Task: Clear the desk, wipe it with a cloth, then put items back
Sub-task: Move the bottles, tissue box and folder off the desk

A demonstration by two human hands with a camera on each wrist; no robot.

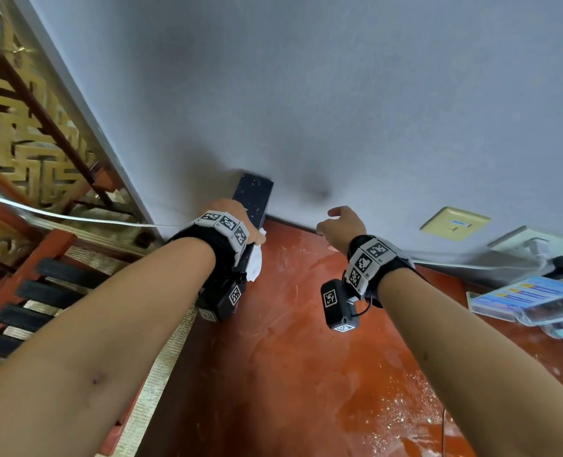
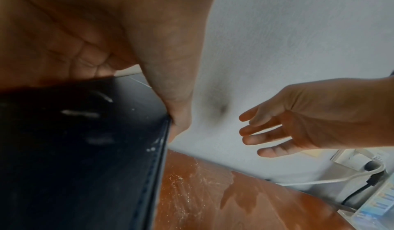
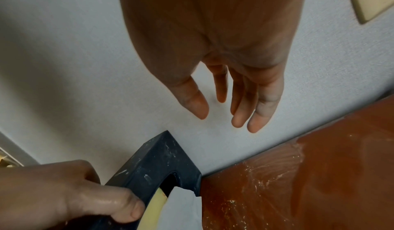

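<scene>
Tissue box (image 1: 252,206) stands at the counter (image 1: 290,324) back-left corner against the wall, left hand (image 1: 237,222) gripping it, presumably to seat it; left-wrist view shows thumb clamping its edge; right-wrist view shows right hand (image 3: 224,65) released, fingers straight

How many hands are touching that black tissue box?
1. The left hand grips the black tissue box at the desk's back corner; the right hand hangs open, apart.
</scene>
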